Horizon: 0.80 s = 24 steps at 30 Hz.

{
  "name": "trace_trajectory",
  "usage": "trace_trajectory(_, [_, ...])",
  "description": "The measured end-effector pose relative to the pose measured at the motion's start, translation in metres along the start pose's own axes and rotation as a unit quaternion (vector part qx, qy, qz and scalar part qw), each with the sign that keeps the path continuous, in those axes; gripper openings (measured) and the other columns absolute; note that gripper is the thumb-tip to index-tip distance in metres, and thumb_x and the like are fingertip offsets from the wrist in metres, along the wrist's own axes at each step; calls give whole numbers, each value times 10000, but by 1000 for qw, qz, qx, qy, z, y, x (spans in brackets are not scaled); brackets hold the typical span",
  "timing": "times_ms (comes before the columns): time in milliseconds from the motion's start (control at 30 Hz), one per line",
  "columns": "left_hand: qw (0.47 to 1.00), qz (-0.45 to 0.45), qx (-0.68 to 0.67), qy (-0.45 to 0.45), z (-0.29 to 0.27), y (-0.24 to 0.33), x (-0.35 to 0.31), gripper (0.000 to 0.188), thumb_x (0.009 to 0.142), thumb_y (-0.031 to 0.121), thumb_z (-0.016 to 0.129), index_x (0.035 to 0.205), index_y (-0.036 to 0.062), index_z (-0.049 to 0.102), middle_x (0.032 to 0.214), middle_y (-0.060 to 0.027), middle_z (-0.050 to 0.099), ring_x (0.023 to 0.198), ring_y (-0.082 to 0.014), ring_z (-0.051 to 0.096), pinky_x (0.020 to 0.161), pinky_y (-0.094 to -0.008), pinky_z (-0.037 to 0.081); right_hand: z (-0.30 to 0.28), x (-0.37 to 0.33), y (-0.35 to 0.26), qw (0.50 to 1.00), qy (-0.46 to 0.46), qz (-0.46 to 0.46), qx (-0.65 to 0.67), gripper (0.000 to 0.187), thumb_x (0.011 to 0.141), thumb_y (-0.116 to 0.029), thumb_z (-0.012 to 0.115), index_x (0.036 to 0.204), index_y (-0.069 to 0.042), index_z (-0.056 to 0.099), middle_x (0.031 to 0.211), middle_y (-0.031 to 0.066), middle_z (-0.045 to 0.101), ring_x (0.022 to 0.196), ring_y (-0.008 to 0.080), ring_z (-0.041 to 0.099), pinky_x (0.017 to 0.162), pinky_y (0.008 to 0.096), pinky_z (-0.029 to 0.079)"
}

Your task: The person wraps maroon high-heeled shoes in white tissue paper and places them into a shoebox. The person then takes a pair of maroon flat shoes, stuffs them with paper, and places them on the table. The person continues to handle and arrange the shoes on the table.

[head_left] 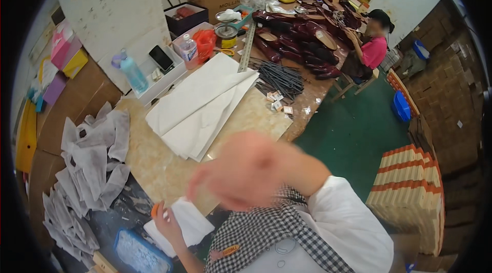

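A person's left hand (168, 224) closes its fingers around a small orange object (155, 211), low over a folded white cloth (193, 223) near the bench's front edge; the right hand (243, 170), raised close to the camera, is too blurred to tell its grip, and blocks the view of part of the tan bench (146, 157). Just beside the white cloth sits a blue tray (146, 244); to the left, pale fabric pieces (92, 152) lie heaped. Beyond spread large white sheets (197, 106), dark rods (281, 79) and burgundy shoes (302, 32), where a co-worker in pink (374, 52) sits.
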<state>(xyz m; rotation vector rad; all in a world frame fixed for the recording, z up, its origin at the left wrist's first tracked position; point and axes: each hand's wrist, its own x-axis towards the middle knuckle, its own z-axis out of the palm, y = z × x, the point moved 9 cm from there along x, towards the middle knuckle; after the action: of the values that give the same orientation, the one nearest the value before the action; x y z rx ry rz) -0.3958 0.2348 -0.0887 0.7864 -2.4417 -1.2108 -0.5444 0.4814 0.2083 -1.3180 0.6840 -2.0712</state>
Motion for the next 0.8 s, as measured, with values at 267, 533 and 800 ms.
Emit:
trace_trajectory(267, [966, 205, 12, -159, 188, 196, 32, 326, 824, 102, 627, 1150, 103, 614, 1162, -121, 551, 917, -262, 577, 766, -320, 471, 12, -119, -237, 973, -2, -179, -148, 288, 853, -163, 577, 598, -31, 556, 565, 44, 557, 534, 182, 540, 817, 413, 471])
trace_trajectory(533, [950, 148, 94, -259, 393, 251, -8, 316, 783, 148, 669, 1096, 118, 639, 1128, -107, 564, 883, -273, 583, 753, -355, 475, -125, -216, -373, 964, 30, -166, -206, 222, 838, -196, 607, 706, -18, 606, 635, 69, 589, 596, 235, 577, 761, 438, 491])
trace_trajectory(800, [896, 266, 145, -325, 580, 345, 19, 476, 789, 254, 671, 1216, 75, 562, 1233, -181, 509, 1146, -344, 486, 941, -400, 420, -444, -385, -357, 744, 472, 226, -416, 179, 905, -146, 543, 945, 13, 614, 760, 30, 591, 772, 123, 574, 774, 275, 463])
